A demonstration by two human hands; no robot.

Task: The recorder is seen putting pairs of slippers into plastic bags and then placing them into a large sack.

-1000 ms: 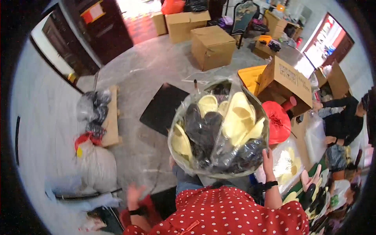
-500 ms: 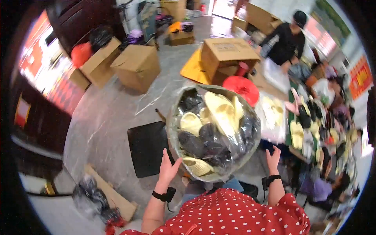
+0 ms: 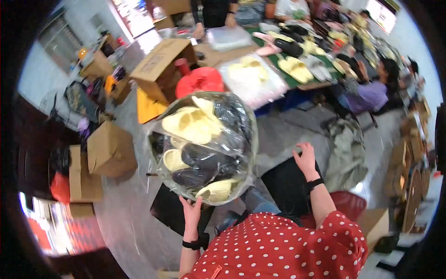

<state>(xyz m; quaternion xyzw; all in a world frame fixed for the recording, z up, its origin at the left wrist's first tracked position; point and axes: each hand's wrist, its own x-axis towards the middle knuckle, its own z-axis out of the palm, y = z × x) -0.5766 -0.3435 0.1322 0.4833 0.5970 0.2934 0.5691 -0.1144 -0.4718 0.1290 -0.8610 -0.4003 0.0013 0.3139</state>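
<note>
1. A wide, round, grey-green plastic sack point(image 3: 253, 149), its mouth facing up, is in front of the person, just left of the red polka-dot shirt point(image 3: 278, 242). What bears its base is hidden.
2. Inside lie pale-yellow moulded slippers point(image 3: 188, 124) and dark slippers point(image 3: 209, 156), under glossy clear film.
3. The left hand point(image 3: 190, 208) is at the sack's near rim, thumb and fingers apart; I cannot tell whether it grips or merely touches.
4. The right hand point(image 3: 305, 159) is empty, fingers loosely spread, well apart from the sack and above a flat black square point(image 3: 289, 183).
5. With only one hand at the rim, a push there could tip the sack — uneven contents would add to it.
6. Loose slippers near the brim could spill if it leans.
7. The red round plastic object point(image 3: 197, 80) appears close behind the far rim — a knock seems possible.
</note>
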